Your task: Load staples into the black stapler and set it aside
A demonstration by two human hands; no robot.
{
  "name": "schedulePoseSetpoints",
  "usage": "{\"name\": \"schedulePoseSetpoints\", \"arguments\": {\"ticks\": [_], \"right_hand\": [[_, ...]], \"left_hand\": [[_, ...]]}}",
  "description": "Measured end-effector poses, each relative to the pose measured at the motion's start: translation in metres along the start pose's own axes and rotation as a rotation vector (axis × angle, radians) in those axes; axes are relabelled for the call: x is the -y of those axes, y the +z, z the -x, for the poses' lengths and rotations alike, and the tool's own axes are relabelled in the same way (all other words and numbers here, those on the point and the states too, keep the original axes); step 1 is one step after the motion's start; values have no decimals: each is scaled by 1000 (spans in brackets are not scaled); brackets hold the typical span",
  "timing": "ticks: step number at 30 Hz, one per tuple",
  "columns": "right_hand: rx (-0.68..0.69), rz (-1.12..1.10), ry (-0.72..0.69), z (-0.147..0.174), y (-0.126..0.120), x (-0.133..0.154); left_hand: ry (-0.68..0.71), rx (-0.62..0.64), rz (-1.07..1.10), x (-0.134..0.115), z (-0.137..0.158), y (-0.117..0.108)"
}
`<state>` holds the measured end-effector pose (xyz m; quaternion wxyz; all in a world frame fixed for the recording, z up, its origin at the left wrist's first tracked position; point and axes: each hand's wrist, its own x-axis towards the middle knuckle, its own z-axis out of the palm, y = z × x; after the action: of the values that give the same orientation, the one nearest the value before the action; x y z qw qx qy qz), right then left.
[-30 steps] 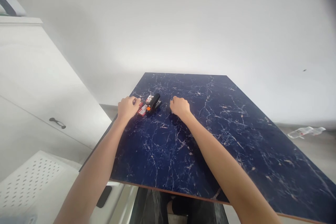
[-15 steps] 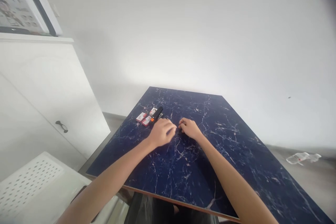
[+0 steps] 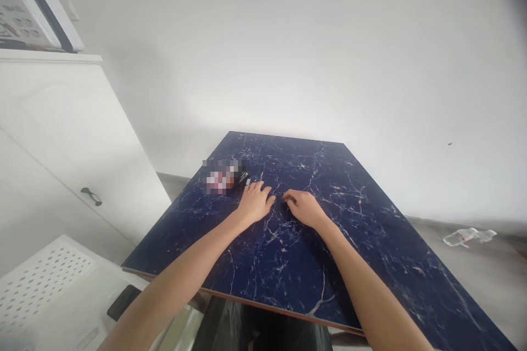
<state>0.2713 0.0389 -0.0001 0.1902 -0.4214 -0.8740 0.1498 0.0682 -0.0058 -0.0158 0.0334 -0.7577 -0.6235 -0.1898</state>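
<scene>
My left hand [image 3: 254, 204] lies over the dark blue marbled table [image 3: 280, 263] with its fingers spread, and nothing shows in its grasp. Just beyond its fingertips are a small white piece [image 3: 248, 181] and a black item with a shiny strip [image 3: 244, 177]. A pixel-blurred group of small red and white boxes [image 3: 218, 181] sits to the left of these. My right hand [image 3: 304, 208] rests a short way to the right, fingers curled inward. Something small and dark may be under those fingers, but I cannot make it out.
A white cabinet [image 3: 53, 120] with a dark handle [image 3: 91, 196] stands at the left. Below it is a white perforated surface [image 3: 45, 279] with a dark flat object [image 3: 123, 303]. Clear plastic bottles [image 3: 469, 237] lie on the floor at right, by the white wall [image 3: 288, 55].
My left hand has opened from a curled shape, its fingers now spread toward the small items. The right hand stays curled and has shifted slightly away from the left. The view has moved a little.
</scene>
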Motion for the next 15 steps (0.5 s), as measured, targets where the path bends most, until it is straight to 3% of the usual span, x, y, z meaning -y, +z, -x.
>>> {"name": "schedulePoseSetpoints", "arguments": {"ticks": [5, 8, 12, 15], "right_hand": [[39, 46, -90, 6, -7, 6], [108, 28, -115, 12, -15, 3], [299, 45, 50, 14, -23, -5], [416, 54, 140, 15, -29, -13]], "left_hand": [[108, 78, 118, -32, -10, 5], [106, 94, 147, -31, -12, 11], [239, 143, 219, -13, -8, 13], [259, 194, 241, -8, -6, 11]]}}
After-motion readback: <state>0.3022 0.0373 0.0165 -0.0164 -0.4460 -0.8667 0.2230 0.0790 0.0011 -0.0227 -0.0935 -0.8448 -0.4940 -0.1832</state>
